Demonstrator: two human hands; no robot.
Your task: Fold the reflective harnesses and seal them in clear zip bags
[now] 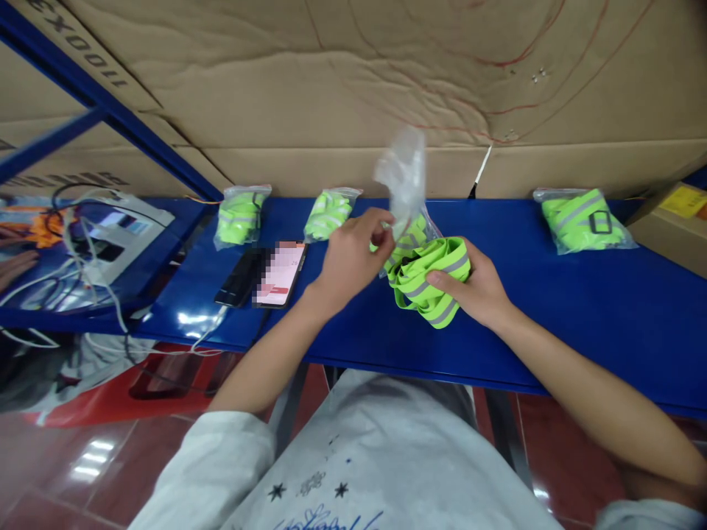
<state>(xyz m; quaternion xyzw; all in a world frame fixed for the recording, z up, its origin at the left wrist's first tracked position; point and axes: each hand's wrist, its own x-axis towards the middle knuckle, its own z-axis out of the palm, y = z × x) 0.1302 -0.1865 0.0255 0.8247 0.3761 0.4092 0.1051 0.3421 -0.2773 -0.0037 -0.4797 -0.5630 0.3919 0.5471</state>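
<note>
My right hand (480,287) grips a folded bundle of neon yellow-green straps (434,283) with grey stripes, its thumb pressed on top. Just left of it, my left hand (359,254) pinches the edge of a clear plastic bag (406,177), which stands up blurred above the table. Behind the bundle, partly hidden by it, lies another lot of green strap (412,235) in clear plastic. Two bagged green bundles, one at the left (241,216) and one nearer the middle (332,213), rest along the back edge. A further bagged bundle (585,219) with a black buckle lies at the right.
A black phone (241,278) and a lit phone (281,276) lie on the blue table (508,324), left of my hands. Farther left are a white power strip (124,235), cables and another person's hand (16,269). Cardboard (309,103) stands behind; a box (677,228) sits right.
</note>
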